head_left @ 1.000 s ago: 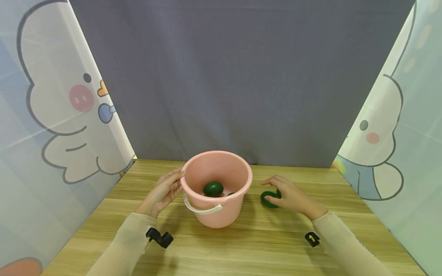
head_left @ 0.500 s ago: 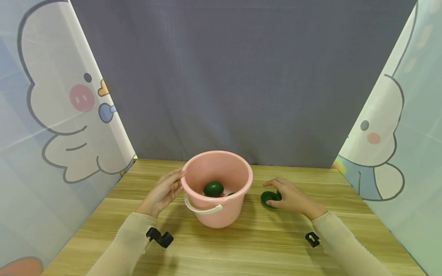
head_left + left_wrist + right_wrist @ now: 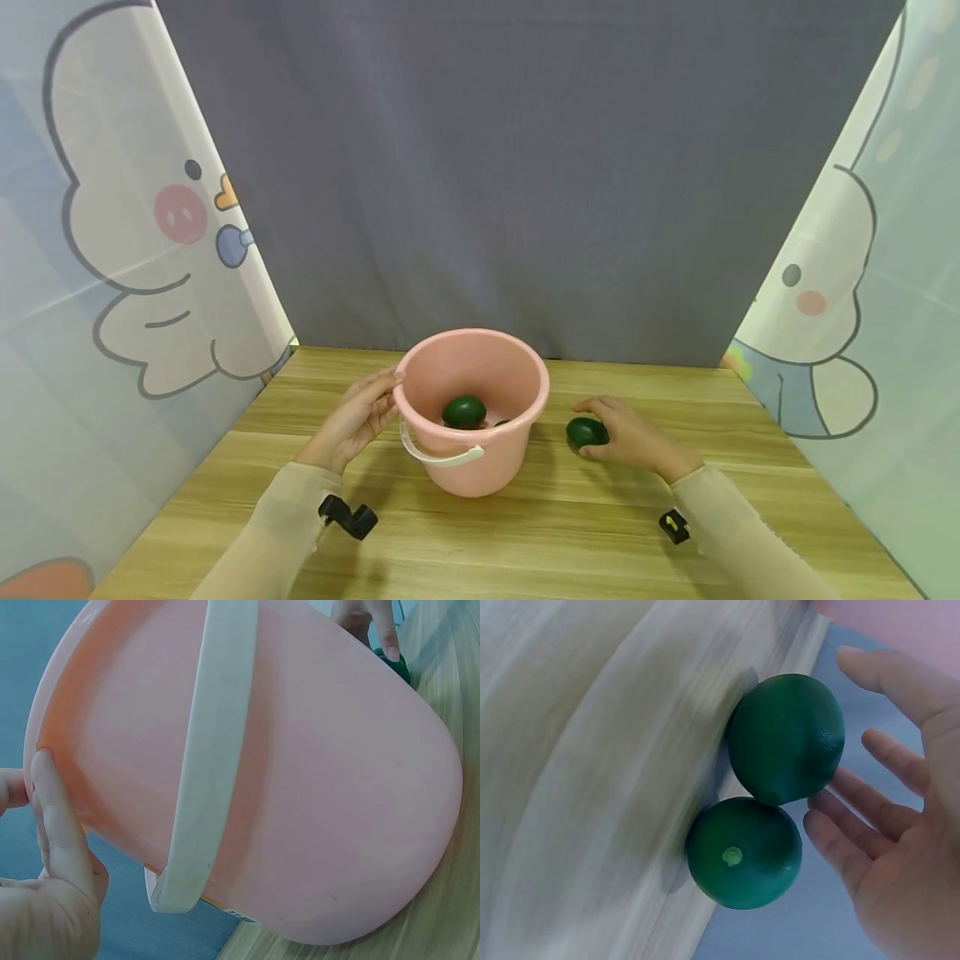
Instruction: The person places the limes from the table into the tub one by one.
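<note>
A pink bucket (image 3: 476, 458) with a white handle (image 3: 442, 458) stands upright on the table. My left hand (image 3: 358, 421) grips its rim at the left, with thumb and fingers on either side of the wall in the left wrist view. Inside the bucket lies a dark green lime-like fruit (image 3: 464, 412), and a sliver of another green thing shows at the near wall. My right hand (image 3: 626, 433) is spread around a green fruit (image 3: 587, 433) right of the bucket. Two touching fruits, an upper one (image 3: 786, 739) and a lower one (image 3: 744, 853), show in the right wrist view, the thumb apart from both.
The wooden table (image 3: 480, 550) ends at a dark grey curtain (image 3: 480, 183) behind the bucket. Cartoon-printed sheets (image 3: 45, 358) hang on both sides. A black wrist device (image 3: 347, 517) sits on each sleeve.
The fingers of my right hand have lowered slightly beside the green fruits, and just one of these shows in the head view now. My left hand and the bucket stay put.
</note>
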